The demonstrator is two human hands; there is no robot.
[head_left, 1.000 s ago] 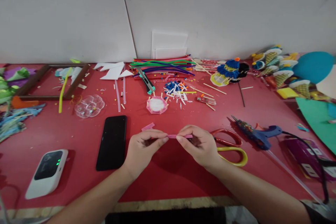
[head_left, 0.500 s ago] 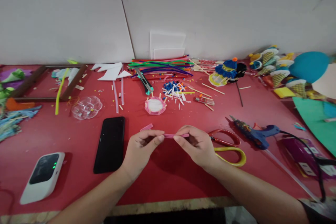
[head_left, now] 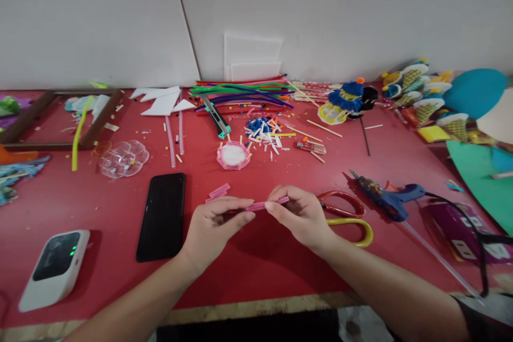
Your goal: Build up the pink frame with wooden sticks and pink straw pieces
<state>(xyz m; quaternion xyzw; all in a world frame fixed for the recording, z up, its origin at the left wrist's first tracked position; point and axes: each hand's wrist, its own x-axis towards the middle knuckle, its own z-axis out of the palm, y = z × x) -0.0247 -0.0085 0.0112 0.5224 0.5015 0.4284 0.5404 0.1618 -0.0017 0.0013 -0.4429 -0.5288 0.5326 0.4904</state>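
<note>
1. Black smartphone (head_left: 161,217) lies just beside your left hand (head_left: 212,230); dropping that wrist outward could bump it.
2. Loose pink pieces (head_left: 219,191) lie just past your left knuckles. Push forward and you'd probably scatter them.
3. Pink strip (head_left: 256,206) sits between your two hands, nearer the table's front edge than the pink-rimmed ring (head_left: 234,155). Risk: uneven pull or twist could crease it, or it slips out if one pinch loosens. Can't tell the material.
4. Scissors' red handle (head_left: 363,208) and yellow handle (head_left: 370,234) sit right by your right hand (head_left: 302,219). Blades aren't visible; setting that hand down blind could nick you.
5. Blue glue gun (head_left: 395,197) lies right of the scissors. Can't tell if it's hot; a wide right sweep could burn you or snag its black cord (head_left: 484,272).
6. Left: thumb and index nearly closed, pinching the strip's left end; other fingers curl behind.
7. Right: thumb and index pinch the strip farther along, its free end poking out past your thumb; other fingers are loosely curled.
</note>
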